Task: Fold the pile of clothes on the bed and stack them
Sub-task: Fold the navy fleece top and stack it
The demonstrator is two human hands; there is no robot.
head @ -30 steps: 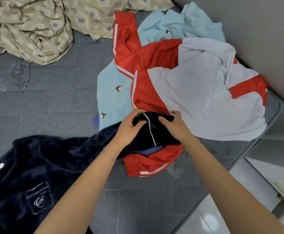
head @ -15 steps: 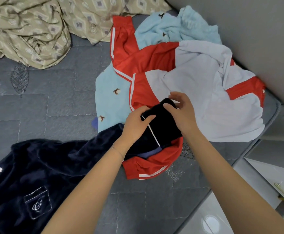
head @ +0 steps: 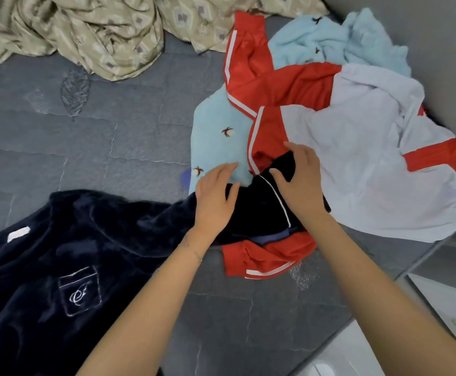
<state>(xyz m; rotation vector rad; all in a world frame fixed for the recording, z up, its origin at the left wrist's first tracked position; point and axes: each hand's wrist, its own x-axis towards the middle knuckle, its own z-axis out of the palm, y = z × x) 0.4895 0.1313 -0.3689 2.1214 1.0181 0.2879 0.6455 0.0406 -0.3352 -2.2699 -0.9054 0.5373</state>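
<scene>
Your right hand (head: 301, 183) pinches the cuff end of the navy robe's sleeve (head: 264, 204), thumb under and fingers over the dark fleece, while your left hand (head: 214, 198) lies flat and open on the same sleeve just at nine o'clock from it, pressing rather than gripping.

You look to be at the very start of the job: one garment is being sorted out and nothing is folded or stacked yet. The sleeve is draped over the near edge of the pile, so the next move, as I judge it, calls for drawing that sleeve back off the red top (head: 267, 256) toward seven o'clock, without dragging the red fabric along, then laying it across the robe's body.

The navy robe (head: 66, 256) is thick and plush, with thin white piping on the sleeve, a chest pocket bearing a white monogram, and a small white label. Its body spreads loosely over the grey quilted bed (head: 80, 147) at eight o'clock from your hands, rumpled, not squared.

The pile sits at one to two o'clock: red top with white stripes, a pale lilac garment (head: 357, 172) over it, and a light blue fleece (head: 216, 142) with small bird motifs beneath. A beige patterned quilt (head: 91, 25) is bunched at eleven o'clock.
</scene>
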